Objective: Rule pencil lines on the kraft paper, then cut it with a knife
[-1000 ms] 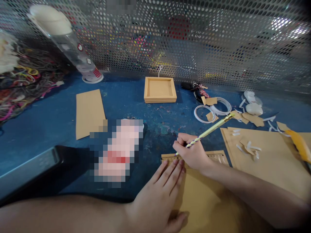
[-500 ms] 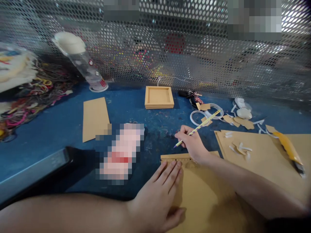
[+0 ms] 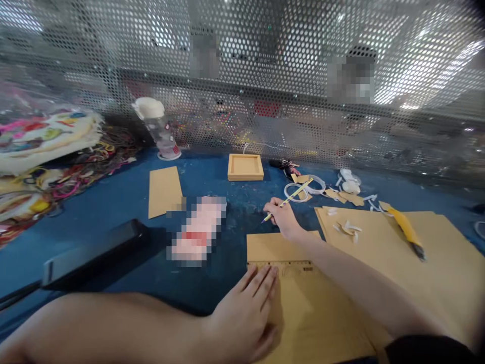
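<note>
My left hand (image 3: 246,316) lies flat, fingers stretched, on a brown cardboard sheet (image 3: 299,303) in front of me, its fingertips touching a wooden ruler (image 3: 282,265) that runs across the sheet. My right hand (image 3: 282,217) is closed on a yellow-green pencil (image 3: 290,198). It hovers over the blue tabletop just beyond the sheet's far edge, the pencil tip pointing left and down.
A larger cardboard sheet (image 3: 409,247) at the right carries scraps and a yellow utility knife (image 3: 407,232). Tape rolls (image 3: 303,191), a small wooden tray (image 3: 245,167), a cardboard strip (image 3: 164,191), a clear tube (image 3: 159,129), and a perforated metal wall (image 3: 265,76) lie behind. A black bar (image 3: 94,253) sits left.
The view has tilted up and back. My right hand lifted the pencil off the ruler and moved it away over the tabletop. The ruler now lies nearer, against my left fingertips.
</note>
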The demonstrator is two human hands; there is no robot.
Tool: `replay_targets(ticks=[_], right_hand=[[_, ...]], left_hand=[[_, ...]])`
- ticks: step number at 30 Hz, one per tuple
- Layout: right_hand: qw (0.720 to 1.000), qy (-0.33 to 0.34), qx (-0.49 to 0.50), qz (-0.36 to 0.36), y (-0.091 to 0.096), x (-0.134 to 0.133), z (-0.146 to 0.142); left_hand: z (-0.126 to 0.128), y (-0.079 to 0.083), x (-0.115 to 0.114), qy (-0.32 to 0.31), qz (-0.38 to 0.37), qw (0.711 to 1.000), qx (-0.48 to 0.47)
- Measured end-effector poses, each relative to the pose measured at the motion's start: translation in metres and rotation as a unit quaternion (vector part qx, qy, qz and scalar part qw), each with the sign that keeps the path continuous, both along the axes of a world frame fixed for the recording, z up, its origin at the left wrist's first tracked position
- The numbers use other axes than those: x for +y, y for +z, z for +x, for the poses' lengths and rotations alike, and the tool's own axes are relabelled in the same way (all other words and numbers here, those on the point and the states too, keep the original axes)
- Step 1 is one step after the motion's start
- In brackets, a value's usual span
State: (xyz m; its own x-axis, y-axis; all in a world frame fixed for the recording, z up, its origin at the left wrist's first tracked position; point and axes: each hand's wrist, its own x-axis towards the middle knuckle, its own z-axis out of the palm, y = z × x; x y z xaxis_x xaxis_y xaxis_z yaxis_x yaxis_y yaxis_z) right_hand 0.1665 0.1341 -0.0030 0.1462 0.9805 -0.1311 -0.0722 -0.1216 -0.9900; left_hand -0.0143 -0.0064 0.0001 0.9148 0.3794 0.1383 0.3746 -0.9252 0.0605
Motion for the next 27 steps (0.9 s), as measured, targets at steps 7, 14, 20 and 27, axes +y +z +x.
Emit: replay_targets(ticks=[7, 14, 20, 27], right_hand=[[0.999, -0.020, -0.017, 0.019, -0.001, 0.000, -0.001], [0.999, -0.028, -0.020, 0.027, -0.003, 0.001, 0.000], [0.999, -0.031, -0.016, 0.034, -0.005, 0.001, 0.000], [0.999, -0.022, -0.002, 0.029, -0.003, 0.000, 0.000]], left_hand=[[0.000, -0.002, -0.015, -0.013, 0.032, 0.999, -0.001], [-0.002, -0.007, -0.017, -0.009, 0.026, 1.000, -0.010], [-0.003, -0.004, -0.015, -0.014, 0.030, 0.999, -0.018], [-0.003, -0.001, -0.016, -0.015, 0.040, 0.999, -0.018]])
